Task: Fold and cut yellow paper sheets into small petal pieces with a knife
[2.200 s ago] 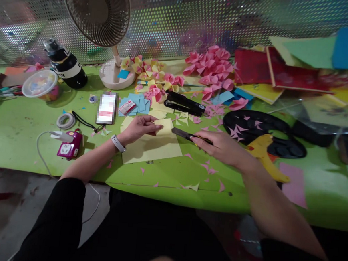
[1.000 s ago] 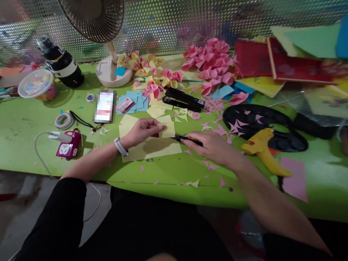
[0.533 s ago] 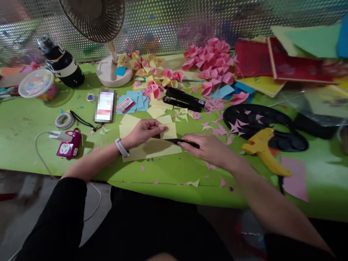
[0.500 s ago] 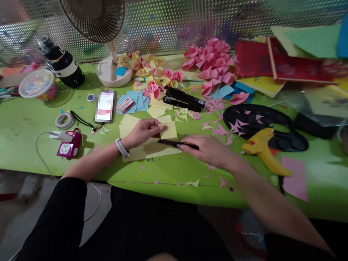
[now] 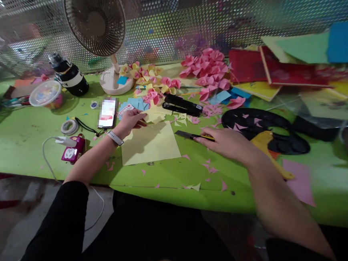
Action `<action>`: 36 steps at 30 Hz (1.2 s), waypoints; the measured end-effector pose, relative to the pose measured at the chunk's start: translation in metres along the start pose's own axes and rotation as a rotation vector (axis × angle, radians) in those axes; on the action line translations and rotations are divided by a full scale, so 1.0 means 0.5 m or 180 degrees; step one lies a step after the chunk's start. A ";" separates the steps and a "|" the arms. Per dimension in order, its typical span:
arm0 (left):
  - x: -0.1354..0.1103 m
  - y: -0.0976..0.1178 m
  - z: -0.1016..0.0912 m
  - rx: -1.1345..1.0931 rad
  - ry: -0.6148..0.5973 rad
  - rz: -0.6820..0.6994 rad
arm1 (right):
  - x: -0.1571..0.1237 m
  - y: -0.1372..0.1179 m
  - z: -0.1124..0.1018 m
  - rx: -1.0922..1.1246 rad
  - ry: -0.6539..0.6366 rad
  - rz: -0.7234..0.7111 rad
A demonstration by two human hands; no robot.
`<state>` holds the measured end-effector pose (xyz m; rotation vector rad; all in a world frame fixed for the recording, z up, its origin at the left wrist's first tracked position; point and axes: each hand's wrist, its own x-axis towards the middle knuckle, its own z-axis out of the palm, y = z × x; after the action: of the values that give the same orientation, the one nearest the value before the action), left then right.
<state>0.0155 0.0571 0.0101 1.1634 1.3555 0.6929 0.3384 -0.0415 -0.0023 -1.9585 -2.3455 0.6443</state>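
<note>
In my right hand (image 5: 221,141) is a black utility knife (image 5: 188,135), its blade extended and pointing left just past the right edge of a large yellow paper sheet (image 5: 151,143). That sheet lies flat on the green table. My left hand (image 5: 131,122) is closed at the sheet's far left corner, thumb and fingers pinching a piece of yellow paper (image 5: 143,122), partly hidden by the fingers. More yellow paper pieces (image 5: 155,113) lie just beyond the fingertips. Blue paper squares (image 5: 138,103) with a small white-and-red packet (image 5: 125,110) are behind the left hand.
A black stapler (image 5: 182,105) lies behind the sheet, among pink and yellow scraps. Folded pink paper flowers (image 5: 207,68) are heaped farther back. At right are a black palette-shaped tray (image 5: 237,121) and yellow glue gun (image 5: 263,143); at left, a phone (image 5: 107,113), tape roll (image 5: 69,126) and fan (image 5: 95,23).
My left hand has moved left and away from me with the yellow paper, uncovering the large sheet. My right hand has drawn the knife right, off the paper. The view has shifted slightly.
</note>
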 end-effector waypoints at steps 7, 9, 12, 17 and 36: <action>0.025 0.000 0.031 0.0274 0.0104 -0.0130 | 0.005 -0.019 0.000 -0.0066 -0.0160 -0.0059; 0.028 -0.003 0.038 0.0298 0.0133 -0.0103 | 0.004 -0.022 -0.003 -0.0085 -0.0182 -0.0068; 0.037 -0.007 0.048 0.0312 0.0149 -0.0118 | 0.004 -0.026 -0.006 -0.0124 -0.0136 -0.0126; 0.050 -0.005 0.062 0.0327 0.0109 -0.0224 | 0.003 -0.032 -0.010 -0.0111 -0.0191 -0.0162; 0.022 0.000 0.017 0.1339 0.0035 0.0602 | 0.009 0.010 0.009 -0.0401 0.0280 -0.0018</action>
<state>0.0255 0.0652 0.0048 1.6405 1.4545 0.5599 0.3409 -0.0380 -0.0093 -1.9835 -2.3926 0.4103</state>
